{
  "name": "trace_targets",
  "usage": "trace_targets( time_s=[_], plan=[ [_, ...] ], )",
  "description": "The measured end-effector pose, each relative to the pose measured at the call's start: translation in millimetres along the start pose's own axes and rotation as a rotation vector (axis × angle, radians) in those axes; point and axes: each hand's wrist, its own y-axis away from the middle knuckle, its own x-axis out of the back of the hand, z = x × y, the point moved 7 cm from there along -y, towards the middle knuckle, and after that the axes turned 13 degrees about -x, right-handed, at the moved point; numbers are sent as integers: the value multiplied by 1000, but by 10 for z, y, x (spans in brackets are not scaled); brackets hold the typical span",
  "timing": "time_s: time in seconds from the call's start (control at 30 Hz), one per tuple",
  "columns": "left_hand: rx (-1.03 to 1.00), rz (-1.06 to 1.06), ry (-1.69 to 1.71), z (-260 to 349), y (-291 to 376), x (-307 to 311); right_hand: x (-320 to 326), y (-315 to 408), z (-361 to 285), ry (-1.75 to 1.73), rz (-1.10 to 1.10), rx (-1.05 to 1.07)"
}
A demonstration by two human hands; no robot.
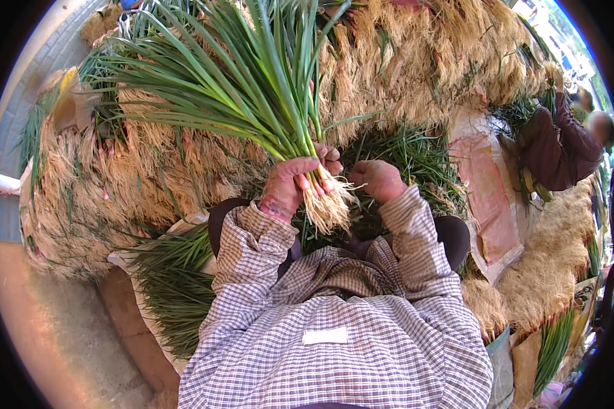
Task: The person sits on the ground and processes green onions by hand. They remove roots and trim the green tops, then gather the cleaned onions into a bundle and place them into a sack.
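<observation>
My left hand (289, 184) is closed around a bunch of spring onions (281, 112), just above the reddish bulbs. The long green leaves fan up and to the left, while the pale stringy roots (327, 210) hang towards me. Beside the roots, on the right, my right hand (381, 180) has its fingers curled in. A thin root strand reaches towards its fingertips, which are partly hidden, so I cannot tell whether they pinch anything. Loose green leaves (404, 153) lie in a heap behind and below my right hand.
Piles of spring onions with roots outward (133, 179) rise at the left, and another heap (414, 61) stretches across the back. Green leaves (179, 291) rest on a sheet to my left. At the right are a pinkish sack (486, 194), more rooted bunches (547, 260) and a crouching person (563, 143).
</observation>
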Motion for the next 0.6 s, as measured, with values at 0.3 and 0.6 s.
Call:
trace_targets(
  time_s=[0.3, 0.6],
  plan=[
    [9, 27, -41, 83, 61, -24, -34, -112, -838, -1516, -465, 474],
    [-71, -83, 35, 93, 43, -93, -515, -902, 129, -1279, -690, 185]
  ],
)
